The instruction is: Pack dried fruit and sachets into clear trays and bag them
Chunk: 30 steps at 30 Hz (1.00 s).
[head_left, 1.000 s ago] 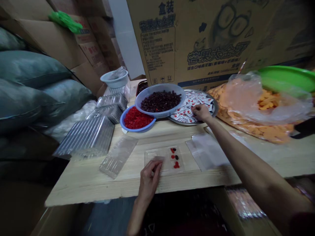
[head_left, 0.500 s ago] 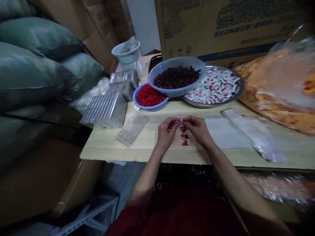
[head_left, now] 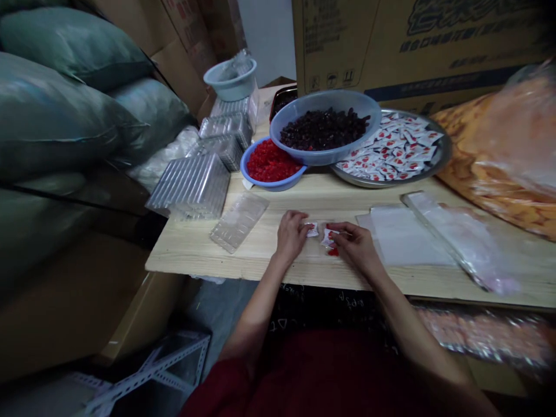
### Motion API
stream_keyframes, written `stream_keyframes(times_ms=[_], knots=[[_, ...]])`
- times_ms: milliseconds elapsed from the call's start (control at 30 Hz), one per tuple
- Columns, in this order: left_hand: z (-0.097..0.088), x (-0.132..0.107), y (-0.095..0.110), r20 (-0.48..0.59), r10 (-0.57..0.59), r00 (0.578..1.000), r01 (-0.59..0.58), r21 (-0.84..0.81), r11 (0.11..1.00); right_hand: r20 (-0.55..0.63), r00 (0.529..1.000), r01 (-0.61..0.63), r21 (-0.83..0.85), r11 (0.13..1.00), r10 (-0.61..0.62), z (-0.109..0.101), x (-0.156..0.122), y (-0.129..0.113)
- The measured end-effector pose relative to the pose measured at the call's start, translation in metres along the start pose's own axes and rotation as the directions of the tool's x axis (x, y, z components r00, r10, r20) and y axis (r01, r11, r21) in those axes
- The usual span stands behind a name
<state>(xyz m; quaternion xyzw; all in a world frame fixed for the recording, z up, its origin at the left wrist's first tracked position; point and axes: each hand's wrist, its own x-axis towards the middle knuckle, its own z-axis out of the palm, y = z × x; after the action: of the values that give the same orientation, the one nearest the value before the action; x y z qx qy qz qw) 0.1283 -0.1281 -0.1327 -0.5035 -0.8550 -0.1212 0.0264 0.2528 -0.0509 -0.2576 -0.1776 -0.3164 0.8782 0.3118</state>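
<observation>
My left hand (head_left: 292, 236) pinches a small white sachet (head_left: 312, 230) with red print between thumb and fingers. Just to the right, my right hand (head_left: 357, 246) has its fingers closed on another such sachet (head_left: 329, 237). Both hands are low over a clear plastic tray (head_left: 313, 250) on the wooden table. Red pieces (head_left: 333, 252) show in the tray beneath my right fingers; the rest of its contents is covered. A second clear tray (head_left: 240, 223) lies flat to the left of my hands.
Beyond my hands are a bowl of red pieces (head_left: 271, 163), a larger bowl of dark pieces (head_left: 324, 130) and a metal pan of sachets (head_left: 393, 147). Stacked clear trays (head_left: 191, 185) stand left. White sheets (head_left: 406, 234) and plastic bags (head_left: 460, 243) lie right.
My hands were together, pinching a small white packet over the tray. They have moved apart and lower, each now at its own sachet. The head view has shifted slightly.
</observation>
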Motion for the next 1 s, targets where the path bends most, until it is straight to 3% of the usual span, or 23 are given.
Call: stream_keyframes(times_ms=[67,167,233,333,433,533,633,733,900,1000], knots=[[-0.002,-0.01,0.009,-0.031,0.006,0.999,-0.008,-0.081,0.997,-0.02,1.0,-0.013,0.006,1.0,0.013,0.005,-0.004,0.001],[-0.01,-0.029,0.024,0.172,-0.029,0.985,0.081,-0.299,0.951,-0.036,0.998,0.055,-0.006,0.998,-0.056,0.014,-0.009,0.003],[-0.014,-0.04,0.029,0.243,-0.053,0.969,0.137,-0.347,0.928,-0.018,0.993,0.115,-0.038,0.993,-0.116,0.021,-0.012,0.004],[-0.016,-0.049,0.027,0.149,-0.137,0.979,0.171,-0.241,0.955,-0.016,0.986,0.163,-0.099,0.982,-0.165,0.025,-0.017,0.007],[-0.013,-0.053,0.02,0.088,-0.119,0.989,0.124,-0.052,0.991,-0.043,0.984,0.169,-0.124,0.978,-0.175,0.018,-0.023,0.008],[-0.007,-0.057,0.017,0.067,-0.008,0.998,0.001,0.112,0.994,-0.029,0.984,0.168,-0.149,0.974,-0.174,0.002,-0.03,0.006],[-0.002,-0.059,0.017,0.032,0.044,0.999,-0.05,0.26,0.964,-0.045,0.972,0.216,-0.218,0.952,-0.231,-0.015,-0.032,0.004],[0.0,-0.06,0.013,0.011,0.142,0.99,-0.139,0.305,0.942,-0.115,0.941,0.272,-0.305,0.913,-0.319,-0.036,-0.025,-0.003],[-0.008,-0.062,-0.014,-0.135,0.419,0.898,-0.359,0.325,0.875,-0.28,0.823,0.355,-0.426,0.832,-0.495,-0.086,-0.005,-0.036],[-0.017,-0.062,-0.038,-0.21,0.413,0.886,-0.325,0.354,0.877,-0.372,0.737,0.353,-0.501,0.79,-0.565,-0.122,0.0,-0.057]])
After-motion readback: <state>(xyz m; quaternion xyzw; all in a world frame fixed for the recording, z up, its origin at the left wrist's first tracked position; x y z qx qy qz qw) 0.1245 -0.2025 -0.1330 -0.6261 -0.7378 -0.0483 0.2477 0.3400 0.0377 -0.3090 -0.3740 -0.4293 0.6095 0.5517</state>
